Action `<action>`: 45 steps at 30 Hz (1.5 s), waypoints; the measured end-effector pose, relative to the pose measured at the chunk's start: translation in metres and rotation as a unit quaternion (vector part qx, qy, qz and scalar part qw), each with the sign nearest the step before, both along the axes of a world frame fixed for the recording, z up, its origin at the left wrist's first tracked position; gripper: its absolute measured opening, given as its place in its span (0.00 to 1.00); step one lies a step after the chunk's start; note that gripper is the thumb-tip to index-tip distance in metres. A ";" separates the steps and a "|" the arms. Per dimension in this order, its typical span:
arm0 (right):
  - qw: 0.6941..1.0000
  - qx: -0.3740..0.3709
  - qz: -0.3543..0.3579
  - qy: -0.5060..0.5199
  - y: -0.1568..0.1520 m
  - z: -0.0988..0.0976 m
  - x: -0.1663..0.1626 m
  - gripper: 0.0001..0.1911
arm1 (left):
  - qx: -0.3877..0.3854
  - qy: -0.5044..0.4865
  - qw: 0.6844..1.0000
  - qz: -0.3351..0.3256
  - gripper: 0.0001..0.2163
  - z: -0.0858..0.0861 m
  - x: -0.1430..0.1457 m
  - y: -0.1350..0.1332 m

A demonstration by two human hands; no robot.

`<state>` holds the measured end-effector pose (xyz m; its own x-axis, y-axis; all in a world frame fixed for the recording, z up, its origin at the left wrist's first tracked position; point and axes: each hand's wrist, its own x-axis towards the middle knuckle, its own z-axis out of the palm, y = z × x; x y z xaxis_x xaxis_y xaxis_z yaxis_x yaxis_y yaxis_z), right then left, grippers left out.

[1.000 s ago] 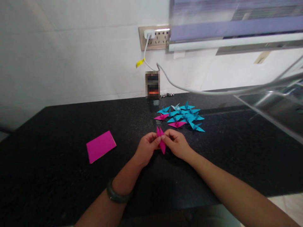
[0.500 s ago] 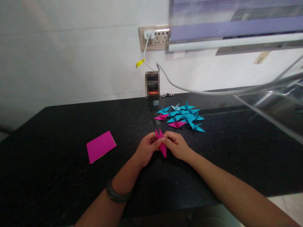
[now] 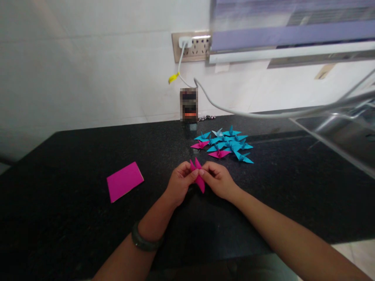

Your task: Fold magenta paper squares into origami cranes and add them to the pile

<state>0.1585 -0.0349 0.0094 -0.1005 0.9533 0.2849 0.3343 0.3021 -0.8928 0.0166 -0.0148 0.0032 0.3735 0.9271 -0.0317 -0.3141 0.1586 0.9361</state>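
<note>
Between my two hands is a folded piece of pink origami paper (image 3: 200, 184), with two narrow points sticking up and one point hanging down. My left hand (image 3: 179, 181) pinches its left side, thumb on the near face. From the right, my right hand (image 3: 218, 178) pinches it too, and the two thumb tips nearly meet at its middle. Fingers behind the paper are partly hidden. Just beyond my hands lie several blue paper cranes (image 3: 231, 145) in a cluster, with a pink paper crane (image 3: 219, 154) at its near edge.
A stack of pink paper (image 3: 125, 182) lies to the left on the black countertop (image 3: 73, 226). A blurred-out upright object (image 3: 189, 104) leans at the wall below a socket (image 3: 191, 47). A white cable (image 3: 216, 104) runs right, towards a metal sink (image 3: 345, 128).
The pink origami paper and my thumbs have shifted very slightly left and up. Everything else stays where it was.
</note>
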 end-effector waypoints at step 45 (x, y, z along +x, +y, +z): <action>0.985 -0.106 0.096 0.091 0.004 0.004 0.004 0.18 | 0.073 0.110 0.986 -0.100 0.12 0.009 -0.002 -0.003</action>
